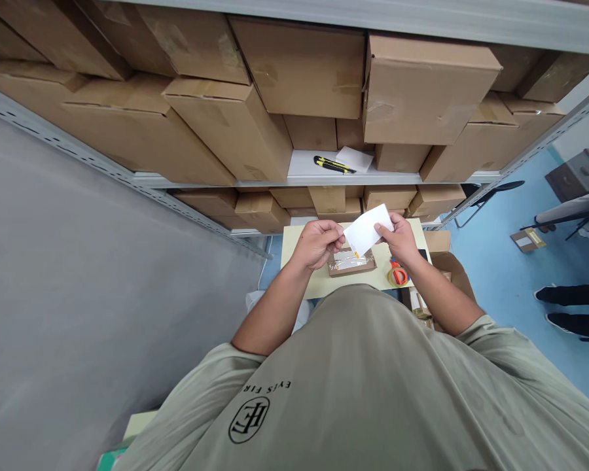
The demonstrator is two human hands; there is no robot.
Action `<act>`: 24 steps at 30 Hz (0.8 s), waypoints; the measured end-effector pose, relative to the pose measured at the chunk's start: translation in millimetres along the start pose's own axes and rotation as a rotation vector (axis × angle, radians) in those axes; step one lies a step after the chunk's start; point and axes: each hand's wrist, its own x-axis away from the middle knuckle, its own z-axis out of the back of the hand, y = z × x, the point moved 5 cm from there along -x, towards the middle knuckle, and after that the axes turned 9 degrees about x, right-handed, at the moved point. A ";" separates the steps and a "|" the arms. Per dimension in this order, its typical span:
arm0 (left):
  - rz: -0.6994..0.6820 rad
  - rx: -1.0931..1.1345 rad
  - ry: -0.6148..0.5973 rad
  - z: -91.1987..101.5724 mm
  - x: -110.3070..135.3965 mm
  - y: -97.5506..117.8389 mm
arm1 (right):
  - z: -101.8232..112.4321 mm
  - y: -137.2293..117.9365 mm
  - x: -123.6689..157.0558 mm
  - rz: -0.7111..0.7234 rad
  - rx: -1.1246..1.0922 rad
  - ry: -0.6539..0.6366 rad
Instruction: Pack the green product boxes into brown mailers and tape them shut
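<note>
Centrally in the head view, a white slip (368, 230) is held up over the bench (294, 258), tilted, with a small yellow mark at its lower corner. Both hands are grasping it: the left hand (318, 244) has its grip pinched, thumb against forefinger, at the slip's left corner, while the right hand (397, 238) clasps the opposite edge, its thumb lying flat on the white face. Below the slip, partly covered by it, a small taped carton (341, 268) rests on the bench with a pale label under shiny tape. Beside the right forearm sits a red-orange tape dispenser (399, 275) with its yellowish roll. To the right of the bench stands an open cardboard box (456, 269) with things inside. Ahead, a metal shelf (304, 162) carries rows of brown boxes (314, 65); in a gap between them, a yellow-and-black cutter (332, 164) lies just beside some white paper (356, 159). Farther right, on the blue floor (500, 261), are another person's dark-clad legs (576, 303) and a labelled parcel (527, 241).
</note>
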 end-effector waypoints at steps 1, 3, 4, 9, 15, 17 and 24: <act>-0.020 0.001 0.019 -0.7 -0.7 -0.8 | 1.5 -0.1 -0.9 0.026 0.077 0.058; -0.071 -0.008 0.059 -2.1 -2.2 -2.6 | 3.9 -5.7 1.5 0.096 0.260 0.200; -0.099 -0.016 0.077 -2.8 -2.9 -3.6 | 2.8 -10.4 4.6 0.133 0.332 0.250; -0.196 -0.073 0.111 -6.2 -5.3 -10.2 | -32.8 -29.5 20.8 0.162 0.149 -0.011; -0.227 -0.123 0.088 -9.1 -4.4 -14.1 | -59.8 -37.3 24.2 0.058 -0.127 -0.210; -0.224 -0.137 0.084 -10.4 -2.8 -14.0 | -58.9 -37.0 23.4 0.051 -0.122 -0.207; -0.208 -0.173 0.107 -11.0 1.0 -18.9 | -46.4 -31.6 24.0 0.021 -0.007 -0.111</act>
